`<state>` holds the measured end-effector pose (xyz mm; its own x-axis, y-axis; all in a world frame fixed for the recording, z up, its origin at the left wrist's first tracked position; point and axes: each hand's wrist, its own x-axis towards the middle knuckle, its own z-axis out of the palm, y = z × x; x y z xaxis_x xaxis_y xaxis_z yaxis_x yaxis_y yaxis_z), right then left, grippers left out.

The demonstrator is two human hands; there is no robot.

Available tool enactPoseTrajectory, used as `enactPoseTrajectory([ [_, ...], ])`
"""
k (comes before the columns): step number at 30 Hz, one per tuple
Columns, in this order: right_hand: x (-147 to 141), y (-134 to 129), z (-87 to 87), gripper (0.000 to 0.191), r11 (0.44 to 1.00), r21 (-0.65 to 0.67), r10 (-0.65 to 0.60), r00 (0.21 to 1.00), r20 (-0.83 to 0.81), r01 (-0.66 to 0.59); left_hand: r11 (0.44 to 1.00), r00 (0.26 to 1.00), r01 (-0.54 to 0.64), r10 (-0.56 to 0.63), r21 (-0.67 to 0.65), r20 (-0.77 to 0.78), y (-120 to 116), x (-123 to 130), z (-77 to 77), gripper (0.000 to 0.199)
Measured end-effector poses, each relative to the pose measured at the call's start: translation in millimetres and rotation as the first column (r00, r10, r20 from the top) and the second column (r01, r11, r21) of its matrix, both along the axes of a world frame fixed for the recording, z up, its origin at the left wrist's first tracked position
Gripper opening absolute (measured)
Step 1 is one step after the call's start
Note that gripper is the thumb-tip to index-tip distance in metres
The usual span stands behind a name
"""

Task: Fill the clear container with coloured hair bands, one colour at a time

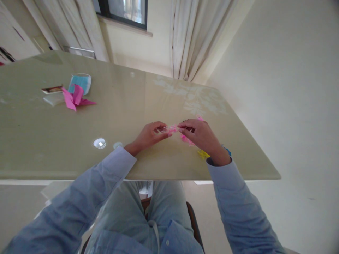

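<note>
Between both hands, above the table, is a small clear and pink piece (172,128). My left hand (149,135) pinches its left side between thumb and fingers. The thumb and forefinger of my right hand (200,134) are closed at its right end; anything smaller between those fingertips is too small to make out. Pink pieces (186,139) lie on the table partly under my right hand, with another pink bit (200,118) beyond it. Beside my right wrist are a yellow piece (203,154) and a blue piece (227,150), the latter partly hidden.
On the glossy table (127,106), at the far left, lie a blue face mask (84,83), a pink folded paper (76,97), a printed card (52,89) and a clear plastic wrapper (53,99). The table's front edge runs under both forearms.
</note>
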<state>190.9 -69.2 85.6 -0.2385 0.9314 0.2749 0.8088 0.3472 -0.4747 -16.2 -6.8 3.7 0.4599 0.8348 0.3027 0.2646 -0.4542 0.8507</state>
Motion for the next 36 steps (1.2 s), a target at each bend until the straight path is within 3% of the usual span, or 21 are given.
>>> enactPoseTrajectory([
  [7,1,3,-14.1,0.018,0.999,0.006,0.054,0.999,-0.006,-0.054,1.0,1.0,0.015,-0.015,-0.006,0.007,0,-1,0.5,0.047],
  [13,8,-3,-15.4,0.021,0.998,0.057,-0.027,0.987,-0.156,0.036,0.996,0.991,0.07,-0.063,-0.055,0.12,0,-2,0.5,0.045],
  [21,-5,-15,-3.9,0.027,0.983,0.182,0.033,0.997,-0.066,-0.021,0.967,0.942,0.164,-0.096,-0.193,0.321,1,-2,-4.0,0.051],
  [27,-8,-23,7.4,0.024,0.977,0.215,0.016,0.991,-0.131,0.012,0.943,0.871,0.214,-0.065,-0.257,0.488,3,-3,1.5,0.052],
  [31,-12,-24,-0.3,0.022,0.988,0.155,0.025,0.995,-0.102,-0.009,0.945,0.815,0.172,0.023,-0.279,0.579,9,-7,7.0,0.052],
  [36,-34,-17,-26.5,0.024,0.995,-0.096,0.04,0.999,0.01,-0.039,0.93,0.696,0.189,0.1,-0.316,0.711,17,-16,15.6,0.051],
])
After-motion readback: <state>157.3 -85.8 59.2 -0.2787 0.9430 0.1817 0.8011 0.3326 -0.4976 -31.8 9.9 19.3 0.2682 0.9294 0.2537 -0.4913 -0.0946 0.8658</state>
